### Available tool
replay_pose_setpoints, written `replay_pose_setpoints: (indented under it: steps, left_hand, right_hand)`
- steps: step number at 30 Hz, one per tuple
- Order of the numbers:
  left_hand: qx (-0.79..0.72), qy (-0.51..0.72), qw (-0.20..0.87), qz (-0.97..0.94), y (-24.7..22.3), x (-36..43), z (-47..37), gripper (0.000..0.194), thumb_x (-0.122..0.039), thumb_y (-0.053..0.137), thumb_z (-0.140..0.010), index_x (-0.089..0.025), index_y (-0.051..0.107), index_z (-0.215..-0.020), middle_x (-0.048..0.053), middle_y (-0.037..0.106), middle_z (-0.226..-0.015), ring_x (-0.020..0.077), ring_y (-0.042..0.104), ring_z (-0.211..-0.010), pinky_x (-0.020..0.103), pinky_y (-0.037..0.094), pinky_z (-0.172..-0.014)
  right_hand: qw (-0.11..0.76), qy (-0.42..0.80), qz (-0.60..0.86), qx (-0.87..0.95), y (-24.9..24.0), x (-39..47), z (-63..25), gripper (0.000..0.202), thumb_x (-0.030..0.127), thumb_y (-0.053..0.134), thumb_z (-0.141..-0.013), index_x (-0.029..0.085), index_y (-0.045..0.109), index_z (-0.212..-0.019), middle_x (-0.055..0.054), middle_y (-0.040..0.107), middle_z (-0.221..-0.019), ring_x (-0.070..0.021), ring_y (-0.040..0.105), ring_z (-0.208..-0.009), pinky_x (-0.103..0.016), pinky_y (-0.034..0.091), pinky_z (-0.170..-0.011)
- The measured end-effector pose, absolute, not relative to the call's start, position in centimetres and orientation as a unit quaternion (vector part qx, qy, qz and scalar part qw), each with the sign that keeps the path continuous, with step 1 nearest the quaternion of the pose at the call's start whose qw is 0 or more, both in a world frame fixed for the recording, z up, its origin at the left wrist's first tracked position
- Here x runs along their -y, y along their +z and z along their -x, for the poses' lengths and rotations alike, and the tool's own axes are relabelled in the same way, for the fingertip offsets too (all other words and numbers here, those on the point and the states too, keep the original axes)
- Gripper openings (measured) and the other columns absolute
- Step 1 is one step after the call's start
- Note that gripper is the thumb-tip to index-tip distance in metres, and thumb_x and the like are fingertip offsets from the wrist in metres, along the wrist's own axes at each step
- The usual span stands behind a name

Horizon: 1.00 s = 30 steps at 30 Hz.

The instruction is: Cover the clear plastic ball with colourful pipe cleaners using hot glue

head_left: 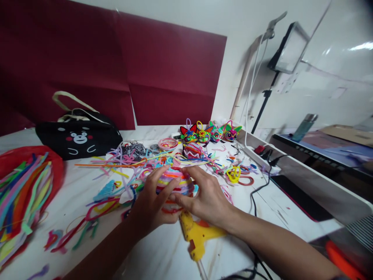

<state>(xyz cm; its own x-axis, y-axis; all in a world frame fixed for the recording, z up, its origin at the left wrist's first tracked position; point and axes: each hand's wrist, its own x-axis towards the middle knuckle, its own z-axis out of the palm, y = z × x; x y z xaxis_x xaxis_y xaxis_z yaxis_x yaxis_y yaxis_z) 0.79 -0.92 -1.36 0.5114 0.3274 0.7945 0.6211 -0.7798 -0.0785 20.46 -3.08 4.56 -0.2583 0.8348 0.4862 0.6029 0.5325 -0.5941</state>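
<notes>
Between my two hands is a rounded ball-like piece (175, 182) banded with coloured pipe cleaners in orange, yellow, purple and pink. My left hand (155, 194) curls around its left side, fingers over the front. On the right side my right hand (204, 194) grips it, thumb across the front and fingers on top. A clear rim with a red edge shows below the fingers. Just under my right hand lies a yellow hot glue gun (198, 233), a white glue stick poking from its back end. Behind the piece rests a similar striped piece (194, 151).
Pipe cleaner scraps (140, 157) litter the tabletop. Several cat-faced ornaments (204, 133) stand at the back. At left are a red bag of pipe cleaners (55, 175) and a black bag (78, 140). A phone (300, 198), black cable (254, 202) and power strip (262, 157) lie right.
</notes>
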Motion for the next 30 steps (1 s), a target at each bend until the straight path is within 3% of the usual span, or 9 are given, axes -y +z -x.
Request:
replay_pose_setpoints:
  steps: [13,19,25,30]
  left_hand:
    - [0.288,-0.404,0.144,0.856,-2.1,0.6,-0.8,0.076,-0.030,0.074,-0.078,-0.018,0.038,-0.143,0.024,0.040,-0.144,0.0399,0.045,-0.135,0.060,0.044,-0.108]
    - [0.295,-0.413,0.115,0.854,-2.6,0.3,-0.7,0.086,-0.044,0.080,-0.076,-0.018,0.037,-0.144,0.024,0.039,-0.145,0.0403,0.044,-0.136,0.060,0.044,-0.109]
    - [0.308,-0.419,0.091,0.849,-2.3,0.8,-0.9,0.090,-0.031,0.082,-0.073,-0.019,0.033,-0.147,0.022,0.039,-0.146,0.0382,0.044,-0.137,0.056,0.045,-0.110]
    - [0.317,-0.423,0.081,0.845,-1.9,1.1,-1.1,0.088,-0.032,0.081,-0.071,-0.020,0.036,-0.146,0.020,0.041,-0.145,0.0377,0.046,-0.135,0.054,0.046,-0.109]
  right_hand:
    - [0.345,0.144,0.496,0.784,5.0,2.4,-20.1,0.055,0.039,0.079,-0.077,0.013,0.066,-0.124,-0.015,0.072,-0.115,-0.0299,0.069,-0.099,-0.044,0.054,-0.086]
    - [0.332,0.121,0.487,0.799,5.1,2.0,-20.0,0.048,0.039,0.075,-0.080,0.015,0.066,-0.121,-0.013,0.073,-0.114,-0.0292,0.070,-0.097,-0.041,0.054,-0.081]
    - [0.318,0.126,0.489,0.802,5.0,1.7,-19.9,0.042,0.039,0.072,-0.082,0.017,0.066,-0.117,-0.011,0.073,-0.108,-0.0269,0.071,-0.092,-0.037,0.054,-0.077]
    - [0.307,0.125,0.497,0.802,5.3,1.8,-19.7,0.045,0.038,0.072,-0.081,0.016,0.066,-0.120,-0.012,0.074,-0.110,-0.0283,0.072,-0.094,-0.038,0.054,-0.079]
